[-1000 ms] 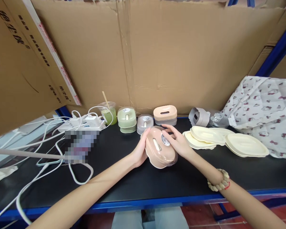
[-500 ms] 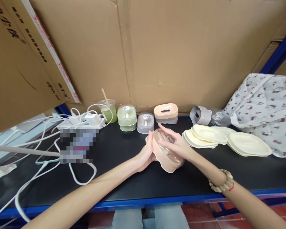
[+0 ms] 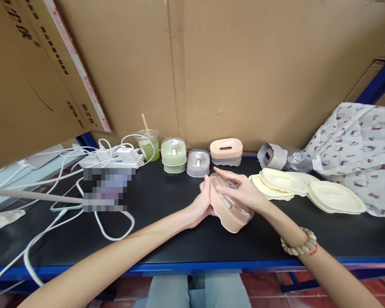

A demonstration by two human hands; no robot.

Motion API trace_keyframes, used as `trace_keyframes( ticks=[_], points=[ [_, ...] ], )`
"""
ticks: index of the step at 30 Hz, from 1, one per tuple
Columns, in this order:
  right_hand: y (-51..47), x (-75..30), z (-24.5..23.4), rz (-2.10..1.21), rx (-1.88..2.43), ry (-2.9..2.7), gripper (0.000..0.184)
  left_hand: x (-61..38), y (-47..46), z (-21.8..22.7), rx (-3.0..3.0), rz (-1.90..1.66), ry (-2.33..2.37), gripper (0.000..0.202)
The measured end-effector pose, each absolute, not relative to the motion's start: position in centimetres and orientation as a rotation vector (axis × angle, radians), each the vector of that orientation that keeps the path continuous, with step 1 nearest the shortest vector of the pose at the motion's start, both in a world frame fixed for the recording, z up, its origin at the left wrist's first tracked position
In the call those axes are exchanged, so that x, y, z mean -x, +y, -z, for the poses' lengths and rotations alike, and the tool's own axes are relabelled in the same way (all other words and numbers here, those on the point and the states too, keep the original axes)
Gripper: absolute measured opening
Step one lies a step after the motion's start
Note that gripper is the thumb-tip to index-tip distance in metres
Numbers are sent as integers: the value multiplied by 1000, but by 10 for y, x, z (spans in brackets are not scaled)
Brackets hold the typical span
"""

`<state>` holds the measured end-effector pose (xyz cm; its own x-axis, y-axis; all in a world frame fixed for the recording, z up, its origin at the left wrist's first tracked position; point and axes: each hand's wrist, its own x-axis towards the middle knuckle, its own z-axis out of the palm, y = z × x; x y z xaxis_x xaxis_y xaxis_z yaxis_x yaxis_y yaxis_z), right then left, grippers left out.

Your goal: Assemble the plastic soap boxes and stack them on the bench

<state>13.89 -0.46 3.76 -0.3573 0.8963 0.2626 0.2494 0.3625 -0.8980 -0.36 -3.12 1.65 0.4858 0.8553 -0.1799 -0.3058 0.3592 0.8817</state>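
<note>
Boxes (image 3: pixel 198 162) stand three in a row at the back of the table (image 3: pixel 167 222) (green, grey, peach), beside one cup (image 3: pixel 149 146) of green drink. Our left hand (image 3: pixel 200 207) grips the end of a fourth, the tan box (image 3: pixel 232 217), tilted just above the table. Our right hand (image 3: pixel 244 194) lies with fingers spread on its clear lid (image 3: pixel 223 201).

tan box (image 3: pixel 231 211), black table (image 3: pixel 167 222) — cream lids (image 3: pixel 335 196)

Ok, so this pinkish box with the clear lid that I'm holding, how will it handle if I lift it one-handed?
Probably light and stiff: the pinkish box looks like thin moulded plastic. Its glossy clear lid may be slippery. Tilted between the left hand and right hand, it seems apt to tip if released.
</note>
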Motion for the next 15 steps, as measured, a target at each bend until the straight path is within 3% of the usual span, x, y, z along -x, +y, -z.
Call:
trace_keyframes(
  ticks=[10, 15],
  points=[
    [-15, -130, -32, -786, 1059, -1827, 56, 6, -30, -16, -969, -981, 799, 60],
    [-8, -135, -35, -1087, 1031, -1457, 61, 10, -22, -23, -919, -1135, 816, 50]
  ],
)
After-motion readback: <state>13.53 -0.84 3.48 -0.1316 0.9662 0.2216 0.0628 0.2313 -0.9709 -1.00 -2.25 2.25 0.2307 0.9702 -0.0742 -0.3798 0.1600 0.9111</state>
